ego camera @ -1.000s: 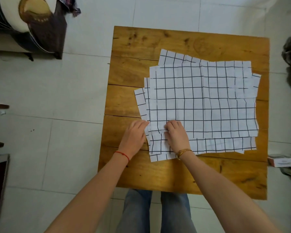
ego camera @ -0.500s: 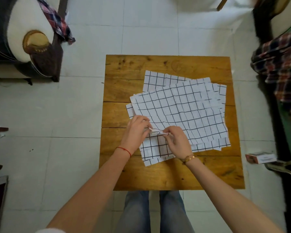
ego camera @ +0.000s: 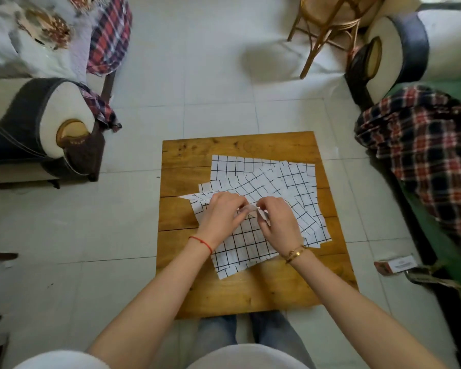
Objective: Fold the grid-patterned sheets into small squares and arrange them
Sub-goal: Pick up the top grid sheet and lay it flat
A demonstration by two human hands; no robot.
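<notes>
Both my left hand [ego camera: 220,214] and right hand [ego camera: 278,222] pinch what looks like a lifted corner of the top sheet [ego camera: 253,209]; the pile [ego camera: 290,179] spreads beyond my fingers across the bench [ego camera: 250,286]. Thin, limp paper, best held by its edges.

Several white sheets [ego camera: 290,179] with black grid lines are spread unfolded in a loose, fanned, overlapping pile across the middle of the counter [ego camera: 250,286]. One sheet's near edge is lifted and curled.
</notes>
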